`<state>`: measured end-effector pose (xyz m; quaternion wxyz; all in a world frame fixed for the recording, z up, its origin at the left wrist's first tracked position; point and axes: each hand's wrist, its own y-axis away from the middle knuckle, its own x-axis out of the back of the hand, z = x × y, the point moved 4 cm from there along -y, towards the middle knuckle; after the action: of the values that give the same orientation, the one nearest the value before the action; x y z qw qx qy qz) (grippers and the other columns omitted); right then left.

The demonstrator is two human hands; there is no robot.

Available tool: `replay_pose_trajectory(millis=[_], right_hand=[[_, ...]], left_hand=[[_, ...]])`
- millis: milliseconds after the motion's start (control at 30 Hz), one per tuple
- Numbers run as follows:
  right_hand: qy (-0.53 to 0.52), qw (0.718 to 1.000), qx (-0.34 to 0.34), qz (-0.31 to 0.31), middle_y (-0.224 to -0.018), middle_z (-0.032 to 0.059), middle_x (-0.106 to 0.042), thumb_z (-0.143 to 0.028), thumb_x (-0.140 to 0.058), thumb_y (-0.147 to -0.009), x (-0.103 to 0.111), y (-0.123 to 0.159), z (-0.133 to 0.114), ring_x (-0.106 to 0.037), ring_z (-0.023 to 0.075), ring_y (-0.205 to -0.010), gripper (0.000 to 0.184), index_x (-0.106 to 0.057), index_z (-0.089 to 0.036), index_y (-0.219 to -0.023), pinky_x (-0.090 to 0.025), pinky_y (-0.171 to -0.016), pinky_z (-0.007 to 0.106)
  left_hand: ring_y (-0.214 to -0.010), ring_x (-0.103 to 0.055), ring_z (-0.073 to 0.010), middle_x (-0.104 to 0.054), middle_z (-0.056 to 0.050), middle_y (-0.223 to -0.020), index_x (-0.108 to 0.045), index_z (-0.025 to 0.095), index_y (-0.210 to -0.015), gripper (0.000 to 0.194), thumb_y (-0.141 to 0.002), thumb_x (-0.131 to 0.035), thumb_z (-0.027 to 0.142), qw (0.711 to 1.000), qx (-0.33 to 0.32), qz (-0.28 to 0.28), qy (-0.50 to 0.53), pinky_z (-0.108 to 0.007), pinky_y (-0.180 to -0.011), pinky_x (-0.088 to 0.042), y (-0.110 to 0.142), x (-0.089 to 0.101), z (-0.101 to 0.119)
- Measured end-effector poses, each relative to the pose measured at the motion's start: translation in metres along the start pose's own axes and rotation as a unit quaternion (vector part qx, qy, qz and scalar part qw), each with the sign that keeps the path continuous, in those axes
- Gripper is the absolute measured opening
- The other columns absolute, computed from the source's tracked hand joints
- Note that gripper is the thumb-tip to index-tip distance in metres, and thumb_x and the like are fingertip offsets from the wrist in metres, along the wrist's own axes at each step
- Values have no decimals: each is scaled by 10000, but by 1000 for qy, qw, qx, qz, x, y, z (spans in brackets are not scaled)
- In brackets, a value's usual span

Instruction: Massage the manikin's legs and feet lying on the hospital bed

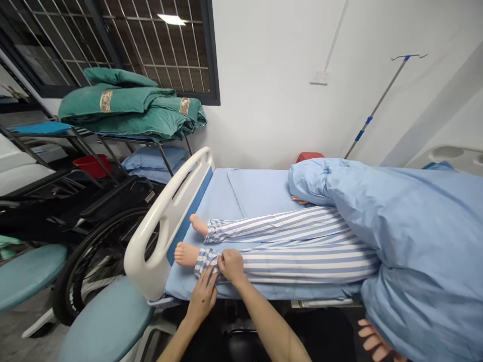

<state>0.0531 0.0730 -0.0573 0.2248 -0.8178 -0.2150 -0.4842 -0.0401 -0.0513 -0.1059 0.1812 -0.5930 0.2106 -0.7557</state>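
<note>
A manikin-like figure lies on the bed in blue-and-white striped trousers (294, 264), its bare feet (186, 254) toward the footboard. My left hand (204, 296) is at the near side of the closer trouser leg, just above the ankle, its fingers closed on the cloth. Beside it, my right hand (231, 265) pinches the top of the same leg with bent fingers. The cuff is bunched around the ankle. A blue quilt (411, 226) is heaped over the upper body, with fingers (372, 339) showing below its near edge.
A white footboard (151, 236) closes the bed's left end. Beyond it stand a wheelchair (101, 266), a round teal stool (109, 322) and a rack with folded green quilts (128, 108). An IV pole (377, 105) rises behind the bed.
</note>
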Motion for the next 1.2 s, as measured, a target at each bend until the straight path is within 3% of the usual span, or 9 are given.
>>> replay_pose_trajectory(millis=[133,267,333,433,567,733,833,1067,1200], right_hand=[[-19,999,-37,2,-794,35,-667,-260,-483,-1004,-4,-1,5,-591,168,-793,265,-632,-196,-794,-353,-708,248],[-72,992,-100,18,-741,17,-673,-277,-398,-1046,5,-7,12,-578,148,-694,371,-646,-204,-781,-295,-629,253],[-88,989,-115,21,-713,10,-671,-281,-384,-1047,12,-9,15,-572,146,-669,396,-652,-210,-764,-277,-613,256],[-87,990,-104,25,-696,5,-670,-279,-411,-1029,25,-15,11,-568,146,-661,365,-659,-212,-770,-269,-610,257],[-90,994,-52,43,-693,8,-661,-311,-405,-1037,38,-25,-7,-566,139,-665,381,-656,-206,-770,-279,-626,253],[-67,994,-82,14,-715,21,-681,-269,-416,-1039,14,-28,-7,-563,140,-655,373,-690,-199,-797,-285,-616,254],[-41,993,-113,1,-743,36,-708,-270,-408,-1046,-3,-25,1,-577,153,-656,371,-725,-203,-866,-279,-601,260],[-110,984,-136,30,-764,43,-719,-254,-322,-1063,-4,-30,12,-615,167,-702,466,-693,-205,-785,-323,-614,254],[-168,971,-154,67,-685,38,-670,-281,-245,-1067,0,-33,18,-591,176,-669,534,-605,-215,-678,-343,-598,255]], left_hand=[[-1026,-697,-226,-741,-117,-1045,-685,205,-1031,292,-959,-406,253,986,121,16,110,-366,-932,-551,-45,7,2],[-812,-681,-184,-716,-60,-824,-617,210,-787,316,-977,-368,245,957,252,-43,133,-292,-779,-524,-104,-5,-2],[-842,-683,-207,-716,-75,-829,-609,204,-754,294,-956,-396,219,954,270,-75,108,-304,-777,-507,-117,-15,-1],[-956,-683,-263,-732,-125,-940,-648,188,-821,221,-916,-449,195,960,253,-94,76,-341,-823,-498,-116,-28,2],[-1013,-669,-266,-732,-144,-1033,-661,179,-953,205,-861,-479,160,952,273,-87,104,-337,-837,-490,-105,-37,-4],[-720,-593,-187,-620,-38,-696,-502,228,-708,256,-913,-371,304,898,366,-10,243,-292,-699,-455,-104,-30,-25],[-619,-506,-163,-501,1,-581,-389,247,-611,330,-889,-346,418,873,376,28,309,-284,-640,-421,-110,-22,-30],[-558,-426,-133,-414,32,-540,-344,248,-578,417,-849,-400,560,865,320,56,383,-273,-583,-379,-144,1,-11],[-572,-447,-145,-445,11,-535,-367,237,-563,400,-903,-382,448,891,340,75,291,-270,-598,-361,-140,-1,-5]])
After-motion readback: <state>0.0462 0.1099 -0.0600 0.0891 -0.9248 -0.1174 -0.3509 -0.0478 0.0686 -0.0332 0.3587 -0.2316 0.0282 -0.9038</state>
